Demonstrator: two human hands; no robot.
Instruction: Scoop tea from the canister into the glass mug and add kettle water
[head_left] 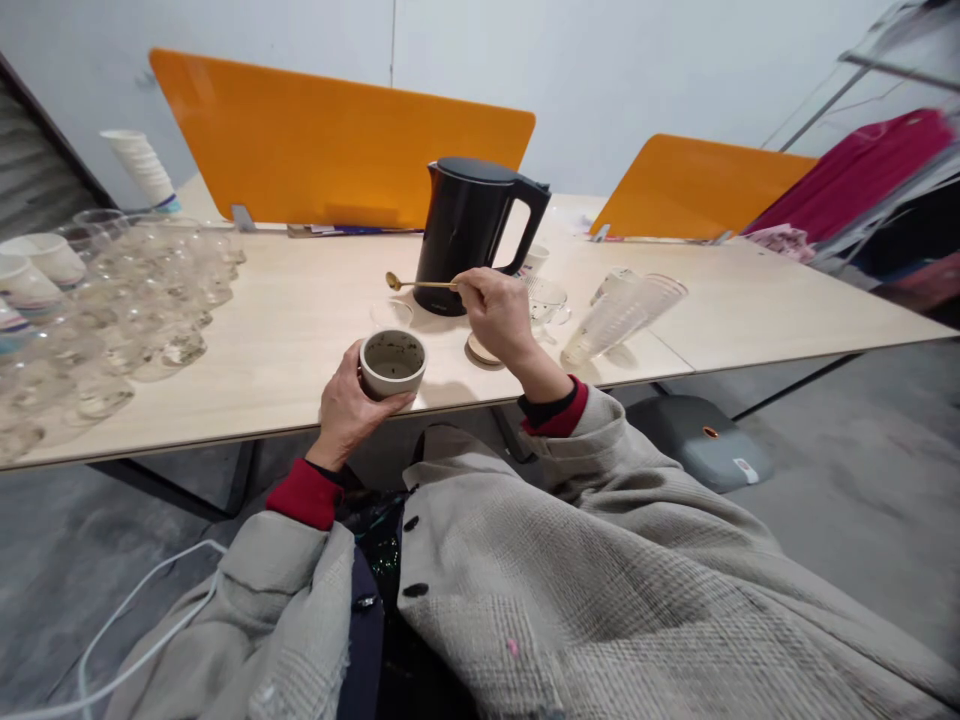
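Note:
My left hand (346, 408) is wrapped round a small pale cup (392, 364) that stands near the front edge of the wooden table (285, 330); dark liquid shows inside the cup. My right hand (499, 315) pinches the handle of a thin gold spoon (420, 283), held level above the table with its bowl pointing left, above and behind the cup. A black electric kettle (469, 235) stands just behind the spoon. A round coaster (480, 352) lies partly under my right hand.
Many clear glasses (142, 300) and paper cups (45, 265) crowd the table's left end, with a stack of paper cups (142, 165) behind. A glass jug (622, 312) lies tipped on the right. Orange dividers (330, 140) stand at the back.

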